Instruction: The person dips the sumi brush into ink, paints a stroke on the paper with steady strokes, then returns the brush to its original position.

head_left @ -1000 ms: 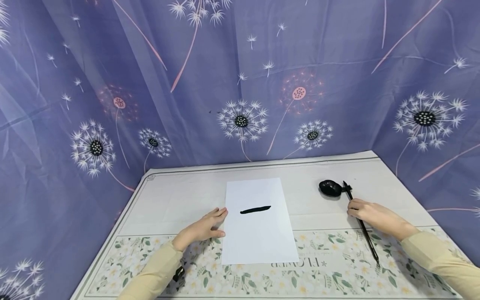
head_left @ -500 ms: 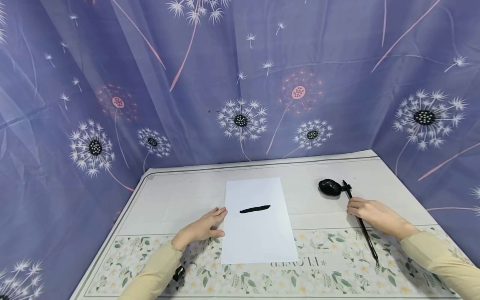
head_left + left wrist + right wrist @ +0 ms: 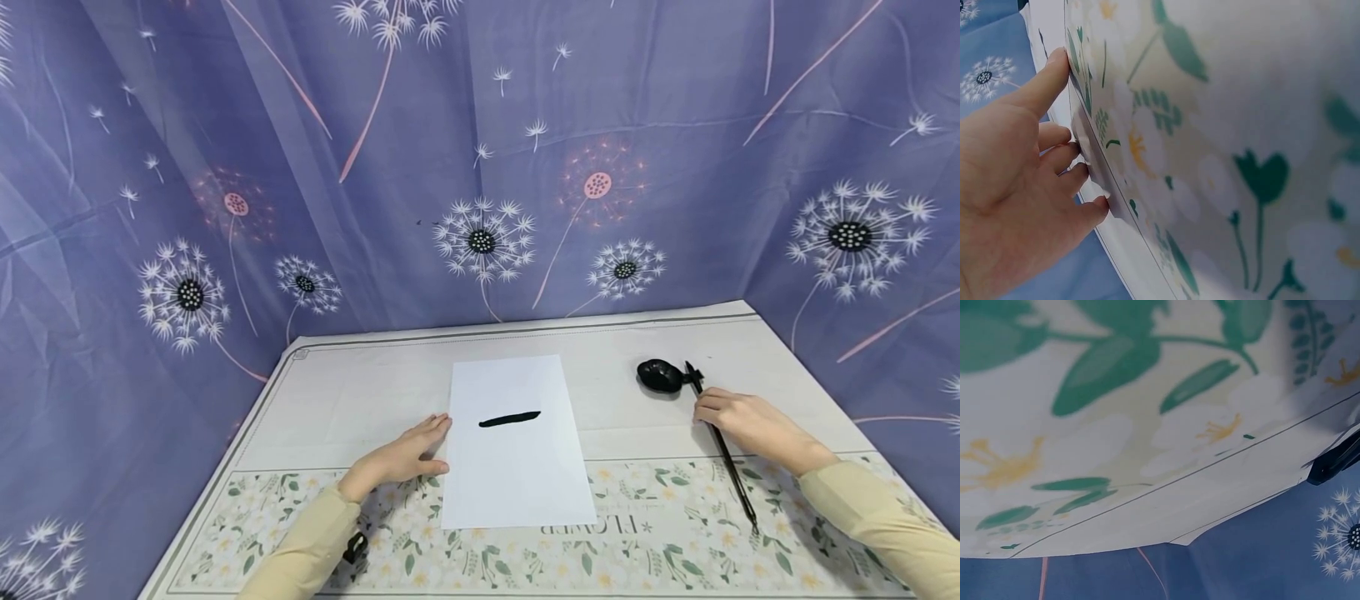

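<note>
In the head view a white sheet of paper [image 3: 517, 483] lies on the table, bearing one thick black stroke [image 3: 510, 419]. My left hand [image 3: 397, 457] rests at its left edge, fingers extended and thumb spread. The left wrist view shows this hand [image 3: 1029, 169] from the palm side, fingertips at the paper's edge. Over on the right, my right hand [image 3: 750, 425] pinches a black calligraphy brush [image 3: 730, 471] by its handle. The brush's pointed end overlaps a small black rest [image 3: 696, 377] beside a glossy black oval dish [image 3: 660, 377].
A white tablecloth [image 3: 360, 383] with a floral band covers the table. Purple dandelion-print curtains [image 3: 375, 233] stand along the back and sides. A small black object [image 3: 355, 547] shows beside the left sleeve. The right wrist view has mostly cloth, with a dark object [image 3: 1335, 461] at its right edge.
My right hand stays on the brush and shifts only very slightly. The left hand has drawn back a touch to the left; paper, stroke and dish look the same.
</note>
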Demonstrator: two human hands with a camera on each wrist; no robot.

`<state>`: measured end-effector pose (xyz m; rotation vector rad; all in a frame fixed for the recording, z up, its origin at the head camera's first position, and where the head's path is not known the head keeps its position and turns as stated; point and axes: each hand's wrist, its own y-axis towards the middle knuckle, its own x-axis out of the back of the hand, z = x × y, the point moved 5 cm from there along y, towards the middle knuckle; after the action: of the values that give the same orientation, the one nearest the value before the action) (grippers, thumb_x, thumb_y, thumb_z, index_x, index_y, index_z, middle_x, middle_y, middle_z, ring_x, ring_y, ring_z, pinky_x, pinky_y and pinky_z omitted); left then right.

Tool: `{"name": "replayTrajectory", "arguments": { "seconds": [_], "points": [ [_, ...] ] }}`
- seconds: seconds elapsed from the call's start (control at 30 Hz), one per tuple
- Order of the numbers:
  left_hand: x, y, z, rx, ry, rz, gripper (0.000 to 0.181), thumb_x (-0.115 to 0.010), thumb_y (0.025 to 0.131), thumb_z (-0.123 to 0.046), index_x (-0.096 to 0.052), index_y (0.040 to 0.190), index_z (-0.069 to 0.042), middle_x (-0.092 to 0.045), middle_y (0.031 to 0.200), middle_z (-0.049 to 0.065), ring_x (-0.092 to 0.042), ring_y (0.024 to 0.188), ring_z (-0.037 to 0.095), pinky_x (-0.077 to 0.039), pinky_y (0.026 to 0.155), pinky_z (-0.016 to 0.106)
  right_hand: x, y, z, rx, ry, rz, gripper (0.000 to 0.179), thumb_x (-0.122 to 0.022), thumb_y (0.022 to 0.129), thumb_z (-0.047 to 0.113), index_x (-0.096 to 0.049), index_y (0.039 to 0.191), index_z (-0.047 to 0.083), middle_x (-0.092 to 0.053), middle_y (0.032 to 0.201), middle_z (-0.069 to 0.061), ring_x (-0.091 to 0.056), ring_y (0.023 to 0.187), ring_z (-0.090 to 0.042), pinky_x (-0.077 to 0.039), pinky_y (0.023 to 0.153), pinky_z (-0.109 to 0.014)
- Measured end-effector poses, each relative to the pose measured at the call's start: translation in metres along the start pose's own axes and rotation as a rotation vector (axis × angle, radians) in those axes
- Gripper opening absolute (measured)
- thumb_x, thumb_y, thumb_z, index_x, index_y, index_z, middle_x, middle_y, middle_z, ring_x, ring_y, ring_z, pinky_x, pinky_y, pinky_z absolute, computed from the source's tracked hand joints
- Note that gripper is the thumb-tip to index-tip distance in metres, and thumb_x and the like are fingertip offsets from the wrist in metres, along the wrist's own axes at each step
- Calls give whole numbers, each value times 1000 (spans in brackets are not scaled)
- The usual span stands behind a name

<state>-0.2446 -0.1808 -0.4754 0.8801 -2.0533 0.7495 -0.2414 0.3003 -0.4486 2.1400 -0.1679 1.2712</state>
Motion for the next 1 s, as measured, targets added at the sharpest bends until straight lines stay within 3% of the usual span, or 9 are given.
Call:
{"name": "replayTrajectory", "arguments": {
  "seconds": [0.13, 0.2, 0.3, 0.43, 0.53, 0.6, 0.7, 0.83, 1.0],
  "points": [
    [0, 1, 2, 0, -6, -8, 79, -58, 96, -36, -18, 153, 2, -12, 161, 21, -8, 150, 39, -14, 120, 56, 0, 0, -1, 6, -3, -18, 38, -39, 78, -11, -70, 91, 5, -67, 95, -7, -62, 89, -22, -57, 72, -35],
    [0, 1, 4, 3, -8, -13, 79, -59, 96, -37, -19, 153, 2, -12, 161, 21, -8, 150, 39, -14, 120, 56, 0, 0, -2, 6, -7, -33, 42, -31, 89, -8, -70, 90, 5, -68, 93, -7, -63, 88, -21, -57, 70, -35],
    [-1, 2, 6, 9, -10, -19, 80, -60, 95, -38, -20, 153, 1, -13, 161, 20, -7, 150, 40, -15, 120, 56, 0, -1, -5, -4, 4, -48, 36, -35, 90, -3, -70, 89, 6, -67, 92, -6, -62, 86, -20, -57, 68, -34],
    [0, 3, 7, 15, -9, -25, 80, -63, 93, -37, -24, 153, -2, -16, 161, 19, -7, 149, 41, -17, 119, 59, -1, -3, -8, -35, 30, -66, 35, -37, 99, 9, -70, 89, 8, -67, 93, -6, -63, 85, -21, -57, 65, -35],
    [2, 3, 7, 14, 1, -47, 77, -66, 91, -35, -29, 151, -2, -22, 159, 20, -11, 148, 43, -20, 118, 60, -1, -2, -10, -70, 42, -88, 63, -13, 108, 25, -71, 89, 8, -68, 93, -6, -65, 84, -22, -56, 64, -35],
    [5, 3, 7, 14, 10, -75, 73, -66, 92, -33, -34, 149, -2, -27, 157, 21, -15, 147, 44, -22, 117, 60, -1, -2, -11, -92, 52, -101, 66, -11, 107, 29, -71, 89, 8, -68, 93, -6, -65, 84, -22, -56, 64, -34],
    [10, 4, 6, 0, 38, -147, 60, -63, 95, -28, -43, 144, -1, -37, 151, 23, -29, 142, 44, -29, 115, 58, 1, -2, -12, -112, 69, -123, 63, -15, 107, 30, -71, 89, 7, -68, 93, -6, -65, 84, -22, -56, 64, -35],
    [22, 4, 6, 8, 51, -304, 40, -58, 97, -20, -57, 132, 1, -55, 137, 22, -50, 129, 39, -42, 108, 51, 1, -1, -16, -122, 84, -150, 61, -19, 106, 32, -71, 89, 5, -68, 91, -8, -64, 82, -24, -55, 64, -37],
    [39, 2, 14, 80, 48, -461, 28, -57, 98, -16, -65, 121, -1, -66, 121, 16, -61, 116, 32, -51, 99, 45, 1, -1, -20, -141, 70, -156, 62, -22, 106, 38, -71, 91, 3, -68, 90, -9, -64, 82, -25, -54, 64, -39]
  ]
}}
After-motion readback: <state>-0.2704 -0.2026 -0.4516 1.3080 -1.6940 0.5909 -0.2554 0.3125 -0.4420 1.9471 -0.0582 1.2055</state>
